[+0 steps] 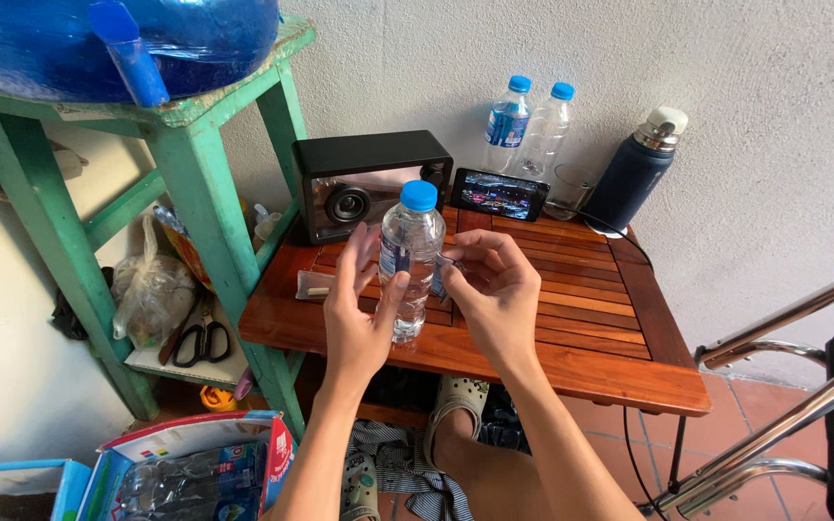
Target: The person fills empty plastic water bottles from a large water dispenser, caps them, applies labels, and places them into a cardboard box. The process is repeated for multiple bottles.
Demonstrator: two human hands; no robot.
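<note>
A clear plastic water bottle (410, 253) with a blue cap stands upright on the slatted wooden table (591, 357). My left hand (357, 311) wraps around its left side, fingers apart against the plastic. My right hand (494, 285) is at the bottle's right side, its fingertips pinching the edge of the loose label (444, 273), which stands off the bottle.
At the back of the table stand a black speaker (369, 181), a phone (499, 194) with a lit screen, two more bottles (525, 123), a glass (569, 190) and a dark flask (635, 172). A green stool (195, 174) with a blue jug stands left, a metal chair (803, 405) right.
</note>
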